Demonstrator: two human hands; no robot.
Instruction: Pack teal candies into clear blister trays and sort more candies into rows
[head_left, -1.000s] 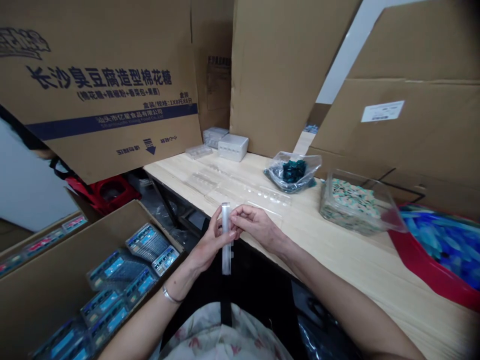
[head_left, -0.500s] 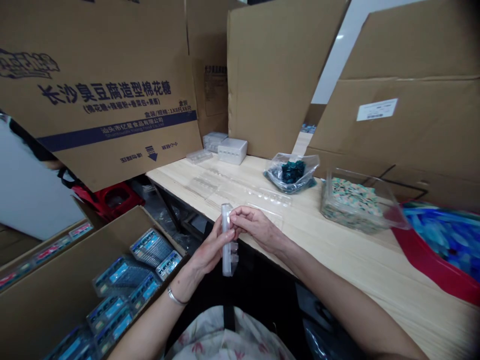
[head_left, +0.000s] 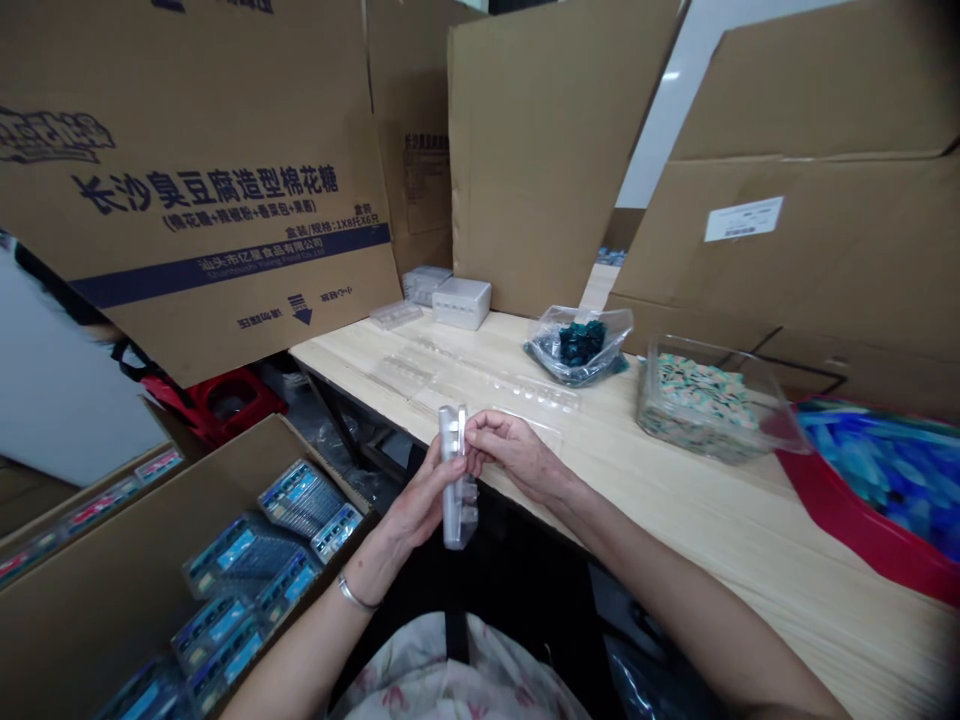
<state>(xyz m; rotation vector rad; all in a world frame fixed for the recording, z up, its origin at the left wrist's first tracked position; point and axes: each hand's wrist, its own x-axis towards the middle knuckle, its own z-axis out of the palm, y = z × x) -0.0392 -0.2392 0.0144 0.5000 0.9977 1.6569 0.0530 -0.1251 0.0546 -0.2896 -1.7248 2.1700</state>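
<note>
Slightly more tilted clear blister tray (head_left: 457, 477)

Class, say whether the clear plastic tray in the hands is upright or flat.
Upright: the tray stands on end in the left hand.

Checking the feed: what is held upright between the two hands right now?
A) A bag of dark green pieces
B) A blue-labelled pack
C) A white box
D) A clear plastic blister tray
D. A clear plastic blister tray stands upright, with the left hand around it and the right hand at its edge.
</note>
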